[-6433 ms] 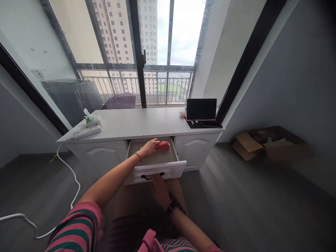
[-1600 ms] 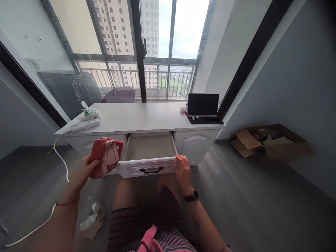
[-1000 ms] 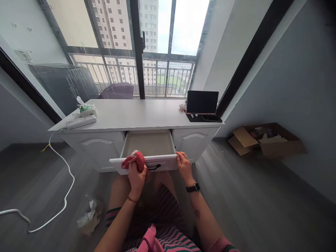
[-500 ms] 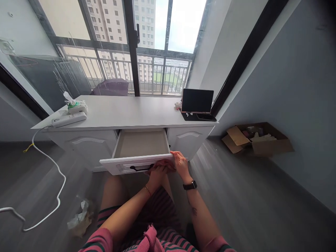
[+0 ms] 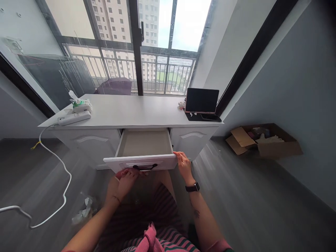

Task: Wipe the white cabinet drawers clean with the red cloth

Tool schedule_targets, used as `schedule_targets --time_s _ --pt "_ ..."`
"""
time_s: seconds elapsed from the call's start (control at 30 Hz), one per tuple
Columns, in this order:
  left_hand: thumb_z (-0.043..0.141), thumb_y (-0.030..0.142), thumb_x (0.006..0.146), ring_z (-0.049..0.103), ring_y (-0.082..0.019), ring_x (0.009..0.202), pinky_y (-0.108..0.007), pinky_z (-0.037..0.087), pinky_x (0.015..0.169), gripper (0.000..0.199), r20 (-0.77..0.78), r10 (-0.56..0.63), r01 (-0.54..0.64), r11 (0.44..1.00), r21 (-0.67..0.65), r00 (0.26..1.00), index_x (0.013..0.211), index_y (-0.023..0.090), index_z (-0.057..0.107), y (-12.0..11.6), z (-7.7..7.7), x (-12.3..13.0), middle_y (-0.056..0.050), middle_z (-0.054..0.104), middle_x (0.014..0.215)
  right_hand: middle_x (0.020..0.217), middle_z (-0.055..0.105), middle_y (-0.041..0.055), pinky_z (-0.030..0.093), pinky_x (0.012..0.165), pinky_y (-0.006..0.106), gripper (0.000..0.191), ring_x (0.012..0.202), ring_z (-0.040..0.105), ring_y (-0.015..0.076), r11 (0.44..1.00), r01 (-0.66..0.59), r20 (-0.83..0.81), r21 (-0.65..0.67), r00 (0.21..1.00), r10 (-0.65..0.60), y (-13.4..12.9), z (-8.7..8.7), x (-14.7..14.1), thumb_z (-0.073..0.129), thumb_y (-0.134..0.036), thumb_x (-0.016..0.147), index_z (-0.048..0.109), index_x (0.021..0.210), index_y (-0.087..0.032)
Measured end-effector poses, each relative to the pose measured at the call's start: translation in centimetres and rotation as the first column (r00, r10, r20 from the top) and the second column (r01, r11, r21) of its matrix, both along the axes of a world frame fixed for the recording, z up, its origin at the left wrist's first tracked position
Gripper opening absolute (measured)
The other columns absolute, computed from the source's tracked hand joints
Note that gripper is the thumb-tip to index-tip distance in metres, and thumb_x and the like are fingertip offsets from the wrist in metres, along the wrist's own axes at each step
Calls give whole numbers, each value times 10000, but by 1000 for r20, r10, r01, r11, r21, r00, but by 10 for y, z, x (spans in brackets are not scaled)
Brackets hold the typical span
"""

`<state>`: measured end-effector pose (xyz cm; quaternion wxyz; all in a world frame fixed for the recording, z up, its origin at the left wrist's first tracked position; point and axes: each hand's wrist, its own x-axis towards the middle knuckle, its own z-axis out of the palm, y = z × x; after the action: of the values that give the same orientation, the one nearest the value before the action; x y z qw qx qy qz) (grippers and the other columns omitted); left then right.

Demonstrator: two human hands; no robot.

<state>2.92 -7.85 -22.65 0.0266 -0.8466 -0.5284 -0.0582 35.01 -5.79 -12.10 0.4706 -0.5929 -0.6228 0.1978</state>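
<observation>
A white drawer [image 5: 165, 163] stands pulled out of the cabinet, and its inside shows a bare beige bottom. My right hand [image 5: 184, 168] is closed on the right end of the drawer front, fingers over the top edge. Low at the left part of the same front, my left hand [image 5: 127, 182] presses a reddish-pink cloth [image 5: 121, 173] against the panel's lower edge. Part of the cloth is hidden under the fingers. A dark curved handle [image 5: 145, 167] sits on the drawer front, just right of my left hand.
On the white cabinet top [image 5: 136, 110] are a power strip [image 5: 75, 118], a tissue pack [image 5: 82, 105] and a tablet [image 5: 201, 100]. A white cable [image 5: 61, 162] trails over the floor at left. An open cardboard box [image 5: 278, 148] stands at right; crumpled plastic [image 5: 84, 211] lies at lower left.
My left hand has moved with the cloth from the right part of the drawer front to its left part. My right hand still grips the right end. The view has shifted slightly.
</observation>
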Motion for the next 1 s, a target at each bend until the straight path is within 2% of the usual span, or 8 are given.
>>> schedule_targets --time_s 0.17,0.3,0.4,0.53,0.63,0.73,0.87,1.0 --pt "455 181 869 584 -276 1019 -406 480 838 288 13 118 -118 980 163 993 1076 182 656 -10 20 -52 -125 649 1096 1046 654 51 445 765 267 499 891 624 167 999 29 7 23 1000 -29 1 -3 -3 272 -476 974 688 1040 -208" --pt "491 307 879 589 -265 926 -372 474 778 246 89 280 -294 910 292 956 975 176 676 -7 48 -41 -125 637 962 1049 651 53 444 757 269 493 895 621 170 998 51 8 34 999 -51 0 -4 -6 278 -479 971 684 1032 -207" --pt "482 282 891 586 -257 908 -374 463 797 239 71 154 -168 942 291 985 1003 187 671 0 64 -7 -118 627 938 1047 651 59 447 767 276 499 898 620 176 998 57 10 40 998 -57 0 -4 -7 271 -481 971 683 1029 -205" --pt "460 204 895 592 -247 883 -360 479 747 233 65 -37 20 971 236 997 1014 186 661 10 73 59 -118 621 942 1054 648 71 459 779 288 515 899 620 183 998 48 31 40 998 -49 0 -4 -7 262 -492 968 682 1036 -201" --pt "452 146 891 588 -241 925 -368 489 773 297 77 -199 178 959 222 977 1123 221 623 15 76 107 -107 615 1002 1060 644 71 462 809 294 522 912 617 184 998 44 47 36 998 -45 0 -3 -6 249 -489 971 680 1040 -203" --pt "458 118 887 567 -231 1009 -377 473 863 341 72 -349 326 919 223 934 1181 231 589 17 80 137 -98 608 1048 1061 638 66 458 833 293 516 930 613 182 999 42 51 25 998 -43 0 -2 -4 244 -478 977 675 1047 -203" --pt "472 114 882 569 -224 988 -370 472 852 328 72 -377 353 909 221 924 1159 229 604 18 80 138 -88 617 1019 1054 636 58 457 818 281 504 938 612 176 999 26 60 20 998 -27 0 -1 -4 247 -464 982 672 1047 -201" --pt "478 118 872 573 -235 952 -388 467 839 360 80 -277 252 940 230 958 1173 262 613 16 74 101 -89 621 1007 1053 642 60 458 815 279 499 931 615 175 999 25 36 34 999 -26 0 -1 -4 257 -468 978 677 1038 -206"
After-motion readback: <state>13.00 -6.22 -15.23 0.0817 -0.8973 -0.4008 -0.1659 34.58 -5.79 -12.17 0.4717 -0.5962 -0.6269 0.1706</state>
